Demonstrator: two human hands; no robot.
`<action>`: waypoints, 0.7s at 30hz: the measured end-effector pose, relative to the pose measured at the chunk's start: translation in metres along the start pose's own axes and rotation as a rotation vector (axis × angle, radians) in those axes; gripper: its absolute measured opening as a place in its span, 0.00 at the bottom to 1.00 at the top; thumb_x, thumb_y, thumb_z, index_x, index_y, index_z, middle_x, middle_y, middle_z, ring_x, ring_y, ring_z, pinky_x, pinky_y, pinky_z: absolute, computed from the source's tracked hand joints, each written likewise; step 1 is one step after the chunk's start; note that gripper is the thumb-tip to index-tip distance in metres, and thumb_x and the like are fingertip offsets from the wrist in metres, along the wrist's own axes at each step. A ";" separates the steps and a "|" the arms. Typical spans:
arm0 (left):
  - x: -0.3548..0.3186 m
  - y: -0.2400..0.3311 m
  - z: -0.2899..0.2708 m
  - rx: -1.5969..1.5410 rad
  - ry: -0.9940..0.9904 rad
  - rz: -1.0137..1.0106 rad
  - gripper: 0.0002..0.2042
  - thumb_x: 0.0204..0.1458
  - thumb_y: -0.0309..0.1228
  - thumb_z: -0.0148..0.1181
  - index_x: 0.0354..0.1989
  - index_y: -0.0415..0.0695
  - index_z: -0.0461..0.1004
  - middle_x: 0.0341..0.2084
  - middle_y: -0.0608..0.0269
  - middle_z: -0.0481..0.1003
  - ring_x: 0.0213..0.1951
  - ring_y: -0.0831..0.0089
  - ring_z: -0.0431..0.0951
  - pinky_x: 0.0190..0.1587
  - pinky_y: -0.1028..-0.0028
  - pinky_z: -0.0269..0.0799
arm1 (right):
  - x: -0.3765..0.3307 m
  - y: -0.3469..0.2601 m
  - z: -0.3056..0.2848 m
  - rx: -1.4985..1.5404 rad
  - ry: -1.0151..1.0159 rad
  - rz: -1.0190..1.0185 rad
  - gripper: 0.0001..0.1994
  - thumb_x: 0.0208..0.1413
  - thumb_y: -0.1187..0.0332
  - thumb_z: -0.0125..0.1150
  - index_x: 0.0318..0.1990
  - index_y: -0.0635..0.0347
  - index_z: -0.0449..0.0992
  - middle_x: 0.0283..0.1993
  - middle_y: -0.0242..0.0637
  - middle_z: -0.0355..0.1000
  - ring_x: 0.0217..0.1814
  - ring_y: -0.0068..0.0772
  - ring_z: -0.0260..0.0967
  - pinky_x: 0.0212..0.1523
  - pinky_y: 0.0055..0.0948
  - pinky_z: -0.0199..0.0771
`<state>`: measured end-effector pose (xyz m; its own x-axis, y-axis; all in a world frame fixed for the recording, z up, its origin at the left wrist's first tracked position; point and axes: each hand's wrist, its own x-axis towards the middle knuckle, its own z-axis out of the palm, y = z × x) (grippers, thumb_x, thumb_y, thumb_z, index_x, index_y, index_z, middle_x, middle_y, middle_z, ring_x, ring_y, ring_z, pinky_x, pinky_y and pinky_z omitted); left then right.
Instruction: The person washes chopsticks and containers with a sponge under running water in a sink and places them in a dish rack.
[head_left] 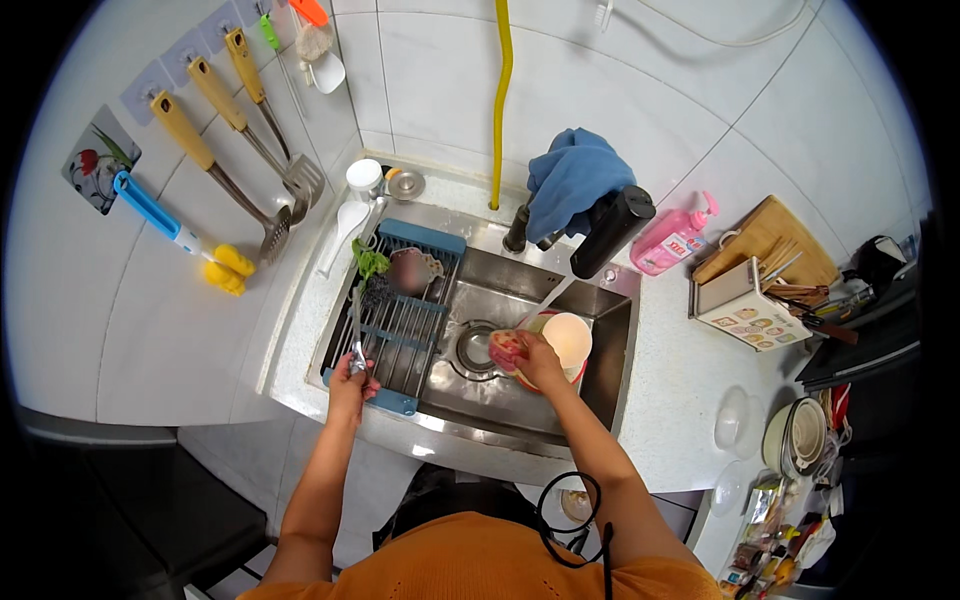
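My left hand [352,388] is closed around a shiny metal utensil [357,335], apparently a spoon, over the front left of the drying rack [397,404]. My right hand [541,362] grips a red and yellow sponge [505,349] inside the steel sink [478,412], beside the drain. Just right of that hand, a pale bowl [568,338] rests on a red-rimmed dish that it partly hides. From the black faucet [612,232], water runs down close to the sponge. A roundish patterned dish [410,270] and green leaves [370,262] are at the rack's back.
A blue cloth [578,178] hangs over the faucet. Right of the sink stand a pink pump bottle [668,240] and a utensil holder [748,302]. A white spoon [345,232] and white cup [365,178] sit at the back left. Spatulas [272,232] hang on the left wall.
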<state>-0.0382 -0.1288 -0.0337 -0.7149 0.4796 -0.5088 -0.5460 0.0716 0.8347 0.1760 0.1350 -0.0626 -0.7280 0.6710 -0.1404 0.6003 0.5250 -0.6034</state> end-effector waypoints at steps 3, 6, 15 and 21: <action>-0.002 0.005 0.017 0.065 -0.036 0.050 0.15 0.48 0.18 0.41 0.45 0.41 0.62 0.34 0.61 0.71 0.18 0.79 0.70 0.16 0.84 0.62 | 0.003 -0.006 -0.001 -0.015 0.097 -0.039 0.20 0.42 0.67 0.58 0.46 0.55 0.67 0.44 0.43 0.66 0.46 0.43 0.64 0.46 0.33 0.64; -0.001 0.013 0.024 0.179 -0.177 0.093 0.13 0.49 0.19 0.41 0.44 0.40 0.63 0.31 0.61 0.72 0.16 0.78 0.70 0.15 0.83 0.62 | 0.005 -0.012 -0.010 0.008 0.089 -0.030 0.19 0.42 0.67 0.59 0.45 0.54 0.68 0.41 0.42 0.68 0.45 0.42 0.65 0.45 0.32 0.65; 0.017 0.024 0.037 0.445 -0.143 0.214 0.08 0.50 0.25 0.45 0.37 0.39 0.69 0.19 0.63 0.73 0.09 0.80 0.66 0.09 0.81 0.57 | -0.011 0.018 -0.026 0.286 0.138 -0.015 0.12 0.46 0.73 0.55 0.42 0.57 0.70 0.36 0.39 0.71 0.34 0.33 0.71 0.36 0.25 0.70; -0.011 -0.008 0.073 0.868 -0.393 0.314 0.09 0.50 0.25 0.43 0.34 0.37 0.70 0.20 0.51 0.72 0.18 0.61 0.73 0.20 0.68 0.66 | -0.036 -0.046 -0.067 0.168 0.255 -0.290 0.11 0.45 0.71 0.55 0.39 0.56 0.71 0.40 0.38 0.69 0.38 0.38 0.69 0.37 0.30 0.70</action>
<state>0.0056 -0.0712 -0.0191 -0.4914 0.8299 -0.2643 0.2621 0.4303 0.8638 0.1970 0.1218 0.0231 -0.7405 0.6277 0.2402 0.3052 0.6325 -0.7119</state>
